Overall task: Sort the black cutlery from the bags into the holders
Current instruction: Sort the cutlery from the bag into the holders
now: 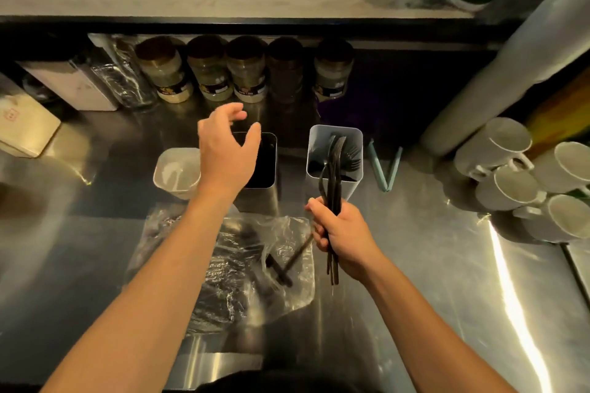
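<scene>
My right hand (343, 234) grips a bundle of black cutlery (333, 175) upright, its tips in front of the right white holder (354, 134), which has black forks inside. My left hand (226, 150) hovers with fingers loosely spread over the middle holder (269, 166), whose inside looks dark. A third, paler holder (174, 172) stands at the left. A clear plastic bag (236, 268) lies crumpled on the steel counter in front of the holders, with a few black pieces (282, 268) on it.
Several lidded jars (245, 73) line the back under a shelf. Stacked white mugs (523, 179) lie at the right beside a large grey pipe (498, 80). Two teal straws (388, 166) lean right of the holders. A white box (25, 124) sits far left.
</scene>
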`<state>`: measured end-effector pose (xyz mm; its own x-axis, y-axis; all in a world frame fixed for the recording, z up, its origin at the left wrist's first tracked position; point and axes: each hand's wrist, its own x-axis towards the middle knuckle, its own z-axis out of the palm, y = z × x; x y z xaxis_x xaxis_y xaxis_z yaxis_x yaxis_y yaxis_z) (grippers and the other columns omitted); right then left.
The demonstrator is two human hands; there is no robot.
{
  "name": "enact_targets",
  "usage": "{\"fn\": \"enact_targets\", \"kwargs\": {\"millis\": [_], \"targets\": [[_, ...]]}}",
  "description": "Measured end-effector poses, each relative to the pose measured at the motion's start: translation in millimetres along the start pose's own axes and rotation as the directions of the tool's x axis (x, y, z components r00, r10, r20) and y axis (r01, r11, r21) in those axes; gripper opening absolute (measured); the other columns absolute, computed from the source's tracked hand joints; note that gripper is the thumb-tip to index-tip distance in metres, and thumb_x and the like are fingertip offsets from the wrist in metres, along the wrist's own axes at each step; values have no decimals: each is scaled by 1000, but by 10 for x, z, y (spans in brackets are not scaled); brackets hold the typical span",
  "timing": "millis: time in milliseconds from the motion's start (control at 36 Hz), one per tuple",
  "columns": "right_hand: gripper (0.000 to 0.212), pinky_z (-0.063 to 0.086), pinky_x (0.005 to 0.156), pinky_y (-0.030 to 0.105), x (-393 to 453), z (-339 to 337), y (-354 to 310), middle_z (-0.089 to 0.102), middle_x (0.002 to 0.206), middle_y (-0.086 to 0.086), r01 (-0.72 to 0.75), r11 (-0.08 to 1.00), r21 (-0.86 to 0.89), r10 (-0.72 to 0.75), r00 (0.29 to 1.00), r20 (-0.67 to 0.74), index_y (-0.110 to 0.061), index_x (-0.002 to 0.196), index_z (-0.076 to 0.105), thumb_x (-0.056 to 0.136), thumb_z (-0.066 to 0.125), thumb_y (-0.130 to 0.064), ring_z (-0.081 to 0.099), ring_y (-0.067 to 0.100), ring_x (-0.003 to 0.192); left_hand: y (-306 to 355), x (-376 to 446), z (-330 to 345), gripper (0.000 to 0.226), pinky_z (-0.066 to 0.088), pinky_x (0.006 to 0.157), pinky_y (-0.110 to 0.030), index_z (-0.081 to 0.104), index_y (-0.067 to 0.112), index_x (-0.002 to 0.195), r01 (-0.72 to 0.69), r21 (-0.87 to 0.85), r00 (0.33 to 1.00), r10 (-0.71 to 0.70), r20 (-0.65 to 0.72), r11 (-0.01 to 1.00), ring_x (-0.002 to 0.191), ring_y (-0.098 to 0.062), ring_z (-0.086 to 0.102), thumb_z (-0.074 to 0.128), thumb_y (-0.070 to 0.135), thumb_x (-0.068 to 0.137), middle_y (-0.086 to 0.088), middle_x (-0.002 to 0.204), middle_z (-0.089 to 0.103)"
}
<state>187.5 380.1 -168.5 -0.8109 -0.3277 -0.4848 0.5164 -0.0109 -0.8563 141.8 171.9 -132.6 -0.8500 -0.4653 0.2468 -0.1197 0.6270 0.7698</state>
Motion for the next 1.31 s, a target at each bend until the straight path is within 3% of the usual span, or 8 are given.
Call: {"fn": "enact_targets", "kwargs": {"millis": [83,222,389,472,833,1056,1194,1306], "targets": [[15,37,45,22,-23,1,-14,46,57,-3,44,997,-68,-46,998,-39,-8,98,57,100,60,-22,42,9,47,318,-148,153,24,46,80,-15,59,24,117,133,-155,972,-98,214,979,94,-2,58,59,38,97,11,103,63],[16,38,47,28,-45,-10,-14,49,54,-7,131,968,-213,-155,983,-98,-16,86,55,97,65,-22,43,12,46,539,-331,358,41,51,88,-28,56,27,131,321,-211,699,-81,710,923,105,-3,63,46,51,101,10,115,70],[16,38,58,20,-57,-171,-50,61,78,-11,158,736,-658,-308,944,-118,-33,85,53,94,65,-31,58,3,72,651,-321,393,28,41,70,-15,69,29,112,249,-179,755,-74,652,952,77,11,60,42,36,106,12,101,70],[26,34,54,16,-42,-236,-35,59,75,-12,123,695,-709,-312,939,-143,-37,78,48,94,63,-25,56,3,69,669,-314,426,31,48,85,-22,69,31,110,223,-150,762,-76,643,963,95,2,63,38,33,107,11,105,71],[16,36,53,26,26,-461,176,52,66,-6,28,781,-624,-231,941,-247,-19,80,53,94,60,-23,49,11,59,836,-42,548,31,44,70,-4,66,18,104,90,-342,976,-14,217,936,81,11,60,35,17,107,9,91,67],[24,38,57,31,40,-586,310,51,65,-3,-26,883,-468,-146,933,-328,-7,82,56,94,61,-27,46,11,58,827,389,661,28,41,81,-3,64,15,110,-86,-253,996,89,2,964,92,9,58,36,18,108,11,97,63],[26,45,60,36,47,-656,282,55,70,3,-28,917,-397,-127,925,-358,-4,89,58,95,61,-30,51,17,63,745,355,852,29,46,94,-16,64,9,119,-252,-155,964,262,46,955,105,-9,60,39,16,105,1,110,64],[31,42,59,37,26,-695,244,52,67,0,-16,947,-322,-109,924,-366,-5,88,55,92,62,-34,47,16,60,528,261,1004,33,46,103,-36,58,22,135,-289,60,861,231,454,956,119,-18,54,45,24,105,-2,127,62]]}}
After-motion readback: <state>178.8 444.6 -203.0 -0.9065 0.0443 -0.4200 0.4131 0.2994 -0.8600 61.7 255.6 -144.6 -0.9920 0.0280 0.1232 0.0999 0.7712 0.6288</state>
